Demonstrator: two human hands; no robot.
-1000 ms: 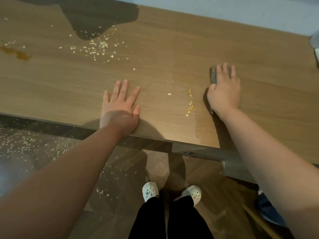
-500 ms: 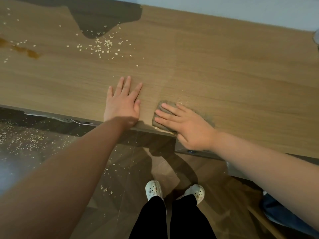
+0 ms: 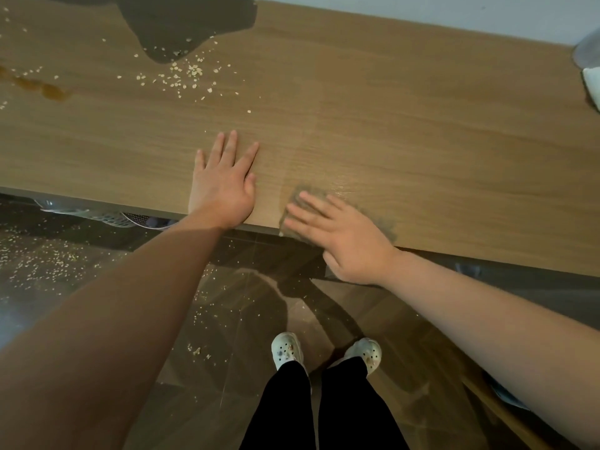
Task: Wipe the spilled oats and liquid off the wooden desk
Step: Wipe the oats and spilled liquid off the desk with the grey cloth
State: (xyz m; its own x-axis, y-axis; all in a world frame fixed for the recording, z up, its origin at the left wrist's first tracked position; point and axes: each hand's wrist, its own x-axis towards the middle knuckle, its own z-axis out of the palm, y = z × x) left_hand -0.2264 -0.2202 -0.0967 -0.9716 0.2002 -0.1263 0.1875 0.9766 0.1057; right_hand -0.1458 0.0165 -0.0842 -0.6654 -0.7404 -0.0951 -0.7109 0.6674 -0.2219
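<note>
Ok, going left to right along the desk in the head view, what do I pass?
From the left: brown liquid puddle → scattered oats → left hand flat on the desk → right hand pressing the grey cloth at the near edge → pale object at the far right.

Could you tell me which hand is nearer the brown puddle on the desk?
Left. The left hand lies flat on the desk right of the brown puddle; the right hand presses a cloth farther right.
</note>
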